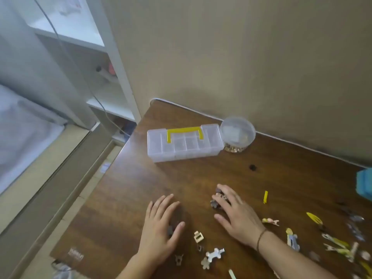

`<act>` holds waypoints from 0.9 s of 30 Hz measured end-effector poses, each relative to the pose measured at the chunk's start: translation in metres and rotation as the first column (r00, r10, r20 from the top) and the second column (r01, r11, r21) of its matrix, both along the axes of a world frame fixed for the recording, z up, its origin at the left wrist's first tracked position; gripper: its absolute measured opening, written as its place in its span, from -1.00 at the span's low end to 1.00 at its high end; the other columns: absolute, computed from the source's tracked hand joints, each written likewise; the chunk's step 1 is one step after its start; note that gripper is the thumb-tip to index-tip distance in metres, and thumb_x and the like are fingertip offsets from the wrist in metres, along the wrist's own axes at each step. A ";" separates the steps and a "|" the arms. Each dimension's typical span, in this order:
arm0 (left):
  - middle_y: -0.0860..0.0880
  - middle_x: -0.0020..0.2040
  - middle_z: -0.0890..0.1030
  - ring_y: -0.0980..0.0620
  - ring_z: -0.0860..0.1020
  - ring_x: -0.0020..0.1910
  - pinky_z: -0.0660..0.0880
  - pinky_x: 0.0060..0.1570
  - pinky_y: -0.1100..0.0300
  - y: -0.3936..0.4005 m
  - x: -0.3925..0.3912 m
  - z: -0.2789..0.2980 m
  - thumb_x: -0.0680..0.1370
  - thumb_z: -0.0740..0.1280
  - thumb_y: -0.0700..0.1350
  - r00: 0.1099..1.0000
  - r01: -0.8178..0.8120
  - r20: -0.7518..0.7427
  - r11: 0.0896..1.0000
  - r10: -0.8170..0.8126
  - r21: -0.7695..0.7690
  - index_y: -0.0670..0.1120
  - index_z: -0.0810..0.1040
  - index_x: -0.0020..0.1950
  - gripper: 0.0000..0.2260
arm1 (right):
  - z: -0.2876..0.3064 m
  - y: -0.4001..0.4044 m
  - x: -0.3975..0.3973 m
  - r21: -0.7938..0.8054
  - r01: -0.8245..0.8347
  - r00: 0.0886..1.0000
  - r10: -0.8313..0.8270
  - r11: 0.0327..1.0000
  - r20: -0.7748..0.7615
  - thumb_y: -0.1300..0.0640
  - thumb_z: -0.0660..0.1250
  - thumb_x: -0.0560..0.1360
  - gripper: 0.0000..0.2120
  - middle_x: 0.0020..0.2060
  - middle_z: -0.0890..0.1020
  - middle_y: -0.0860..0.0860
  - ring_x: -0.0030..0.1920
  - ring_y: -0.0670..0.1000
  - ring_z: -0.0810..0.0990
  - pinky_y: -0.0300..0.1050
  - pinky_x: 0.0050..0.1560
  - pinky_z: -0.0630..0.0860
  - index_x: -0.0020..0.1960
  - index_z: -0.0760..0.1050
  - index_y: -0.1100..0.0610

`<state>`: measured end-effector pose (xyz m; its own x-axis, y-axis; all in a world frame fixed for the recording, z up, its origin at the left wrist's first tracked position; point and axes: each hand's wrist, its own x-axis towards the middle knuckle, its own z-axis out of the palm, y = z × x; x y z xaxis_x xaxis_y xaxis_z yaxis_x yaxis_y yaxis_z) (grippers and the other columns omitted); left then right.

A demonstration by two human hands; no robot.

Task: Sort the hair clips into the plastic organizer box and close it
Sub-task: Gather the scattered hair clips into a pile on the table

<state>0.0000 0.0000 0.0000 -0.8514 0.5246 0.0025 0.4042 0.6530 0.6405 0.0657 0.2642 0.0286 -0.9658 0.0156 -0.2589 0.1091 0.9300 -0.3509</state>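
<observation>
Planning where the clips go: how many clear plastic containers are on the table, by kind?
Rectangular organizer box, yellow handle: 1
Round lidded tub: 1
Total: 2

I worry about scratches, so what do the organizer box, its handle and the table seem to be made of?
The organizer box looks like clear, glossy plastic: its dividers show through the shut lid. Its handle seems opaque yellow plastic, smooth and evenly coloured. The table looks like dark wood or wood-look laminate with a slight sheen; the grain lines show, but which of the two is unclear.
</observation>
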 end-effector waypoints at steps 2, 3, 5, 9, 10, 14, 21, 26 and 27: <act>0.16 0.52 0.30 0.12 0.17 0.55 -0.01 0.53 0.00 -0.006 0.005 -0.001 0.58 0.20 0.22 0.999 0.037 -0.032 0.999 -0.037 -0.018 0.10 0.44 0.41 -0.56 | -0.005 -0.009 0.013 0.044 -0.101 0.994 0.103 0.994 -0.046 -0.20 0.11 0.55 -0.54 0.51 0.23 -0.03 0.51 0.02 0.20 0.03 0.36 0.40 0.39 0.34 -0.06; 0.16 0.54 0.28 0.11 0.16 0.56 -0.02 0.53 -0.01 -0.009 0.010 -0.003 0.59 0.18 0.23 0.998 0.052 -0.040 0.998 -0.054 -0.038 0.10 0.42 0.43 -0.55 | -0.011 -0.014 0.021 0.056 -0.142 0.987 0.146 0.988 -0.073 -0.18 0.13 0.56 -0.56 0.49 0.26 -0.02 0.50 0.03 0.23 0.05 0.37 0.39 0.38 0.35 -0.06; 0.16 0.56 0.23 0.10 0.11 0.58 -0.02 0.53 -0.03 -0.013 0.021 -0.007 0.59 0.17 0.25 0.996 0.087 -0.032 0.994 -0.089 -0.062 0.10 0.37 0.48 -0.51 | -0.019 -0.024 0.034 0.050 -0.224 0.969 0.228 0.973 -0.092 -0.17 0.13 0.58 -0.57 0.50 0.27 -0.03 0.51 0.02 0.20 0.05 0.45 0.27 0.41 0.32 -0.07; 0.11 0.60 0.16 0.06 0.05 0.60 0.02 0.53 -0.03 -0.005 0.036 -0.007 0.59 0.21 0.24 0.988 0.147 -0.027 0.987 -0.149 -0.071 0.04 0.29 0.54 -0.44 | -0.013 -0.033 0.036 0.000 -0.254 0.948 0.249 0.967 -0.200 -0.15 0.17 0.59 -0.53 0.51 0.26 -0.08 0.54 -0.02 0.13 0.03 0.50 0.07 0.45 0.32 -0.04; 0.10 0.61 0.13 0.06 0.03 0.61 0.01 0.53 -0.02 0.000 0.038 -0.006 0.59 0.20 0.25 0.988 0.149 -0.025 0.986 -0.151 -0.072 0.03 0.27 0.55 -0.42 | -0.012 -0.033 0.033 -0.019 -0.197 0.957 0.188 0.980 -0.220 -0.15 0.17 0.58 -0.52 0.51 0.26 -0.08 0.54 -0.03 0.11 0.03 0.51 0.07 0.46 0.33 -0.04; 0.10 0.63 0.04 0.09 -0.09 0.61 -0.07 0.57 0.03 0.027 0.048 -0.002 0.60 0.15 0.29 0.994 0.113 0.016 0.990 -0.112 -0.083 0.02 0.16 0.60 -0.36 | -0.014 -0.028 0.025 -0.016 0.038 0.995 -0.039 0.999 -0.091 -0.26 0.02 0.57 -0.41 0.56 0.05 -0.13 0.56 -0.10 -0.15 0.01 0.54 -0.05 0.54 0.15 -0.06; 0.11 0.63 -0.07 0.13 -0.17 0.60 -0.04 0.57 0.02 0.062 0.093 0.001 0.60 0.03 0.34 0.960 0.275 0.077 0.958 -0.269 -0.086 -0.01 0.03 0.62 -0.30 | -0.017 -0.033 0.077 -0.075 -0.064 0.998 0.064 0.995 0.005 -0.11 0.04 0.62 -0.43 0.57 -0.04 -0.11 0.53 -0.16 -0.25 -0.05 0.54 -0.10 0.57 0.04 0.04; 0.15 0.63 -0.09 0.09 -0.09 0.61 -0.03 0.51 -0.03 0.073 0.128 -0.001 0.61 0.08 0.33 0.949 0.309 0.080 0.951 -0.306 -0.027 0.02 0.03 0.63 -0.31 | -0.004 -0.025 0.113 -0.090 -0.060 0.997 0.064 0.994 0.046 -0.13 0.03 0.62 -0.39 0.55 -0.15 -0.19 0.50 -0.22 -0.33 -0.12 0.54 -0.19 0.58 -0.10 -0.02; 0.17 0.63 -0.09 0.08 -0.08 0.61 -0.06 0.50 -0.06 0.076 0.130 0.000 0.61 0.08 0.33 0.954 0.290 0.077 0.957 -0.290 0.003 0.05 0.02 0.62 -0.33 | 0.000 -0.017 0.114 -0.100 -0.060 0.998 0.062 0.993 0.019 -0.13 0.06 0.61 -0.39 0.55 -0.12 -0.19 0.52 -0.20 -0.29 -0.12 0.54 -0.17 0.58 -0.06 -0.02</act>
